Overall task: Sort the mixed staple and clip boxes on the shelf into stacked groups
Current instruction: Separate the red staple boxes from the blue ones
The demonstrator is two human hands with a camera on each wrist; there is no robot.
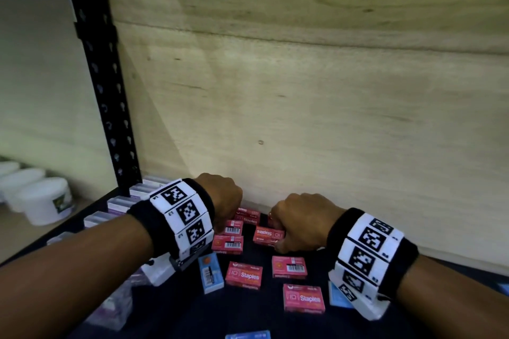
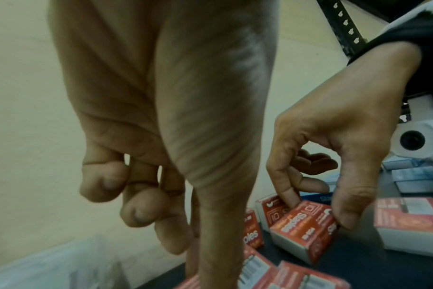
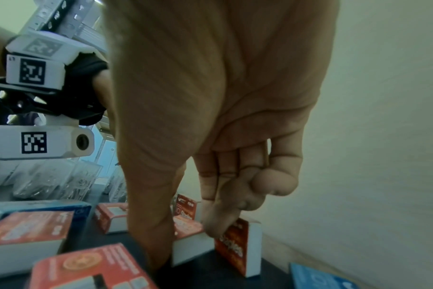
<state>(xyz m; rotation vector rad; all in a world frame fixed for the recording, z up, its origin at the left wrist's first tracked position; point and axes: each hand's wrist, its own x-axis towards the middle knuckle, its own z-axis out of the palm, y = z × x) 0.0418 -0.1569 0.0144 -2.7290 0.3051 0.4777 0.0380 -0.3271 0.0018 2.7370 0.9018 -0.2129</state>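
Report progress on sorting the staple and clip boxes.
Done: little; no finished red stack shows. In hand: right hand pinches a red staple box by the back wall; left hand reaches the neighbouring reds. Left: loose red boxes and blue boxes remain scattered.

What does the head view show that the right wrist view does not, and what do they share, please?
Only the head view shows the white tubs left of the shelf, the black upright and the backs of both hands. Only the right wrist view shows the right hand from the palm side, its thumb and fingertips pinching a red staples box, with clear clip boxes behind. Both show red staples boxes and blue boxes on the dark shelf, and the left wristband.
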